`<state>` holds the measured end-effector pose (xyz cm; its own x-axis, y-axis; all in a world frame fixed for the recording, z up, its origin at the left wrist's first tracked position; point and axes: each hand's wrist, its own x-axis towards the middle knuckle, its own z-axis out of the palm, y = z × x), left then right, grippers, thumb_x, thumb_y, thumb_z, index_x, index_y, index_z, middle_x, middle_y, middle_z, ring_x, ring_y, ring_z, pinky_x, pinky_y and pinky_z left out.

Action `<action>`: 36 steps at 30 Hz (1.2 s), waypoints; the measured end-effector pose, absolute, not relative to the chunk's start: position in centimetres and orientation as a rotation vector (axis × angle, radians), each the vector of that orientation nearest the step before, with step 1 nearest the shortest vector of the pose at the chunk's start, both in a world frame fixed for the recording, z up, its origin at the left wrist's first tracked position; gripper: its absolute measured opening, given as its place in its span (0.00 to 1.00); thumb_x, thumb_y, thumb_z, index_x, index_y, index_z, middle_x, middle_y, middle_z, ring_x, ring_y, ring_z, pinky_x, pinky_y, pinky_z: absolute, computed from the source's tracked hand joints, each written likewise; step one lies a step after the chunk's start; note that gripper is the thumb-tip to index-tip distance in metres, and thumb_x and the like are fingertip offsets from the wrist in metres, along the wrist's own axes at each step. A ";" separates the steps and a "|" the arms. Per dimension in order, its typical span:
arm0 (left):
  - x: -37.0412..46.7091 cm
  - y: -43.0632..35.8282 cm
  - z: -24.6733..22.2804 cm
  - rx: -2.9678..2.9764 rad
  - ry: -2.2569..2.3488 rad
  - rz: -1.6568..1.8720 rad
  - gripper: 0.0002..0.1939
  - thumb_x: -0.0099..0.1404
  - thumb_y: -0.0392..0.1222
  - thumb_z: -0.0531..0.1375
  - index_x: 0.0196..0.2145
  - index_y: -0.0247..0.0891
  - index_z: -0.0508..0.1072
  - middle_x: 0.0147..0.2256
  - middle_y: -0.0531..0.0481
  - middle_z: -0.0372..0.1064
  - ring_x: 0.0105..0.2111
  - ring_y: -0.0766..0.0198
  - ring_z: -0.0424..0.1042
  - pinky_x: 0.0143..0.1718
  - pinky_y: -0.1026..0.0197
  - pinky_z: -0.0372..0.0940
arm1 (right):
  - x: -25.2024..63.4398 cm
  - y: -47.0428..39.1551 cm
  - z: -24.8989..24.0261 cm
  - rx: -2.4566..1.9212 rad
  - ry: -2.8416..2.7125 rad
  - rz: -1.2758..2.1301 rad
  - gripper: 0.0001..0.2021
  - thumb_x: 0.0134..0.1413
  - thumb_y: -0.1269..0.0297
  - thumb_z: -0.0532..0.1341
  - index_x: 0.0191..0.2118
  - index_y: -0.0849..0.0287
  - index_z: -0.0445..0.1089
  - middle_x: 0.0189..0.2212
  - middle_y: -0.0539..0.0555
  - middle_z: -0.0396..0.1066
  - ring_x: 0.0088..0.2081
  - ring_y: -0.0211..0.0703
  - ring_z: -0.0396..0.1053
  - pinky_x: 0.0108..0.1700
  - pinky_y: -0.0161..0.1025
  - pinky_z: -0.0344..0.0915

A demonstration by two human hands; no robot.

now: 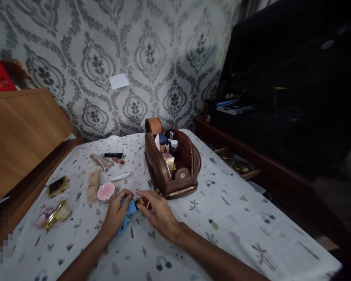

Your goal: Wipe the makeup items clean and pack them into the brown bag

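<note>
My left hand (pixel 117 212) is closed on a blue cloth (pixel 128 218), which hangs below its fingers. Close beside it, the fingers of my right hand (pixel 159 212) are wrapped round a small gold and dark item (pixel 142 201), and the cloth touches its left end. Just beyond my hands stands an open brown leather bag (pixel 160 171) with bottles and tubes inside, among them a white-capped dark bottle (pixel 174 147). A pink round container (pixel 106 191) lies left of my left hand, next to a beige tube (pixel 93 185).
More cosmetics lie on the patterned sheet (pixel 222 234): a white pen-like tube (pixel 121 176), a pink tube (pixel 101 161), a black tube (pixel 112 155), a gold compact (pixel 58 186) and a gold-banded bottle (pixel 55 214). A wooden panel (pixel 26 136) borders the left; a dark screen (pixel 280 78) stands right.
</note>
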<state>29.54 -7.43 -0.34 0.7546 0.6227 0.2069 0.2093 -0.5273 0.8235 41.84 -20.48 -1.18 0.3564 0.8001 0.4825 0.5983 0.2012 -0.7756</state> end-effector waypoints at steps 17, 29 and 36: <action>29.1 -6.7 -0.1 2.679 0.685 0.445 0.12 0.70 0.40 0.49 0.35 0.40 0.72 0.35 0.46 0.73 0.36 0.55 0.70 0.38 0.55 0.62 | 42.0 -20.0 -1.6 -1.419 -1.276 0.341 0.18 0.56 0.72 0.59 0.52 0.57 0.70 0.40 0.55 0.74 0.36 0.42 0.72 0.43 0.41 0.71; 28.1 -6.1 2.8 2.979 0.976 0.273 0.13 0.74 0.40 0.49 0.42 0.37 0.72 0.40 0.42 0.70 0.42 0.53 0.69 0.38 0.57 0.63 | 41.3 -19.7 -2.7 -1.498 -1.371 0.425 0.25 0.63 0.58 0.55 0.64 0.59 0.59 0.37 0.57 0.74 0.33 0.45 0.72 0.37 0.40 0.71; 27.0 -3.2 3.2 2.988 1.249 0.363 0.13 0.73 0.45 0.52 0.48 0.39 0.70 0.52 0.41 0.66 0.53 0.51 0.64 0.41 0.56 0.67 | 40.7 -19.1 -2.5 -1.567 -1.314 0.481 0.28 0.61 0.53 0.57 0.63 0.59 0.58 0.34 0.54 0.75 0.32 0.45 0.73 0.36 0.40 0.71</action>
<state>26.96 -3.22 3.23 0.6826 0.6873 0.2485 0.7134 -0.7005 -0.0222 40.67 -19.12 -2.49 0.3318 0.9001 0.2823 0.5052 0.0831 -0.8590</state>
